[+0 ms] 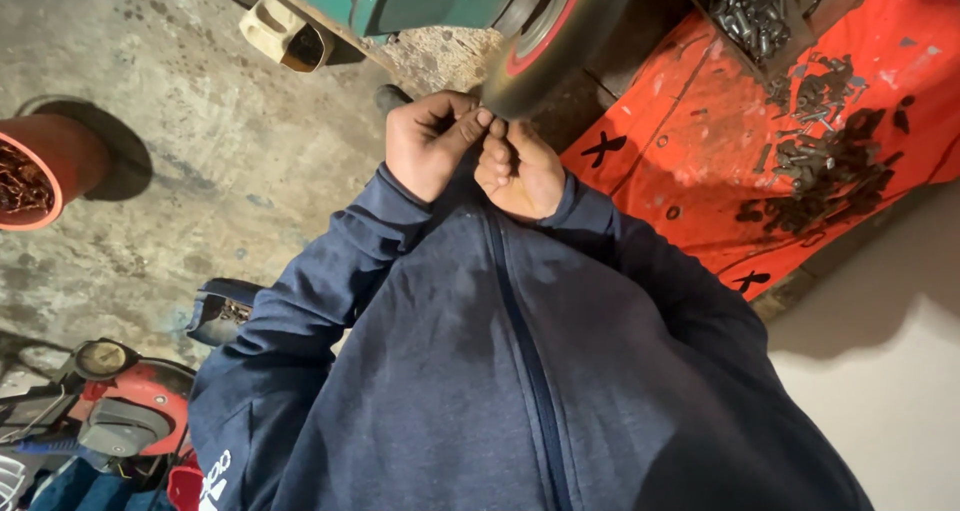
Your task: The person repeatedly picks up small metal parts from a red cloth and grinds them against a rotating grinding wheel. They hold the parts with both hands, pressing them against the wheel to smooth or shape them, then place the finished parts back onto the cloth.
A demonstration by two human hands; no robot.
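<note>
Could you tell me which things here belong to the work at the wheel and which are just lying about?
In use:
- left hand and right hand, fingertips pinched together at the wheel's rim; whatever they pinch is too small to tell
- grinding wheel

Lying about:
- orange sheet with a heap of dark metal parts
- orange bucket
- red machine
- cream cup

Both hands, left hand [428,146] beside right hand [517,171], touching rim of dark round grinding wheel [560,31]. Heap of small dark metal bolts [820,166] on orange plastic sheet [690,161], right. Terracotta-coloured round bucket [65,156] on grey concrete floor [230,161], far left.
</note>
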